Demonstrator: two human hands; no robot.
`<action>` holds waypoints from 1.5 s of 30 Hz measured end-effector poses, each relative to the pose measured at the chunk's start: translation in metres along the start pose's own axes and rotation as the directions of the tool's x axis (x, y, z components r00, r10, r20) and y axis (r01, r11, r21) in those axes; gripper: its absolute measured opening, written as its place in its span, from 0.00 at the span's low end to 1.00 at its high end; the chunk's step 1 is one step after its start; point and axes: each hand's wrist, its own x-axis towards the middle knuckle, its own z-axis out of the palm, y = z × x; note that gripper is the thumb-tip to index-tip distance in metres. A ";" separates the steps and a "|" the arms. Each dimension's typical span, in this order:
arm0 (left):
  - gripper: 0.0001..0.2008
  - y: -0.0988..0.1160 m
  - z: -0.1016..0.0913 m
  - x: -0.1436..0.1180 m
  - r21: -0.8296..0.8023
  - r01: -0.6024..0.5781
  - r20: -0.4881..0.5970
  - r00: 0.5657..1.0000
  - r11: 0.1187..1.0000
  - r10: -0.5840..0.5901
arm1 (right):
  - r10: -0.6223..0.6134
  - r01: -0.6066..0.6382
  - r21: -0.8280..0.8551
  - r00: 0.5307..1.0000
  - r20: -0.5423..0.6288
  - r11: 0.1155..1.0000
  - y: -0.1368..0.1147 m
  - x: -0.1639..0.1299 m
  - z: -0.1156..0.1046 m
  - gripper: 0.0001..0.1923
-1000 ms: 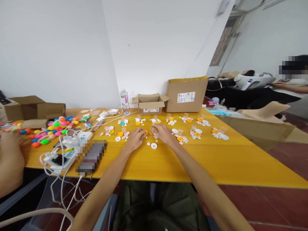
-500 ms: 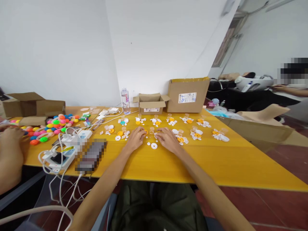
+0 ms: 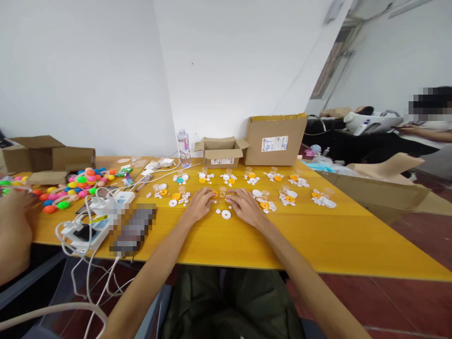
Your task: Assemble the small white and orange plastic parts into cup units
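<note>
My left hand [image 3: 199,204] rests low over the table with its fingers closed at the edge of an orange plastic ring [image 3: 214,193]. Opposite it, the fingertips of my right hand [image 3: 246,204] pinch a small white plastic part [image 3: 228,198], partly hidden by the fingers. Between my hands stands a small clear plastic cup [image 3: 222,190]. Nearer to me lies a white disc [image 3: 226,214] with a hole in its middle, and a smaller white round piece [image 3: 218,211] is beside it.
Several clusters of white and orange parts [image 3: 290,198] lie around. Behind them stand a bottle [image 3: 184,148], an open carton [image 3: 222,154] and a larger box [image 3: 275,141]. Leftward are a phone [image 3: 133,228], power strips [image 3: 102,223], colourful balls [image 3: 81,188] and another person's arm [image 3: 14,230].
My right fingertips have shifted slightly toward the clear cup, with the white part now showing between them. My left hand stays nearly in place. Colourful balls now show by the other person's hand.
</note>
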 end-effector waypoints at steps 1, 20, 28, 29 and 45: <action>0.14 0.001 0.000 0.000 0.002 0.004 -0.001 1.000 1.000 -0.004 | 0.000 0.000 0.021 1.000 -0.020 1.000 0.000 -0.001 0.000 0.15; 0.07 0.006 -0.003 -0.002 0.027 0.034 0.006 0.999 0.999 -0.034 | -0.134 0.133 0.065 0.991 -0.001 0.989 -0.025 -0.041 -0.008 0.10; 0.07 0.022 -0.019 -0.007 -0.003 -0.049 0.093 0.994 0.999 0.049 | -0.142 0.143 0.067 0.990 -0.021 0.987 -0.026 -0.050 -0.007 0.12; 0.07 0.023 -0.021 -0.008 -0.010 -0.060 0.114 0.992 0.998 0.061 | -0.131 0.132 0.076 0.991 -0.019 0.988 -0.027 -0.052 -0.007 0.12; 0.05 0.030 -0.019 -0.005 -0.100 -0.091 0.218 0.970 0.991 0.111 | -0.044 0.042 0.179 0.999 0.004 0.983 -0.030 -0.054 -0.008 0.09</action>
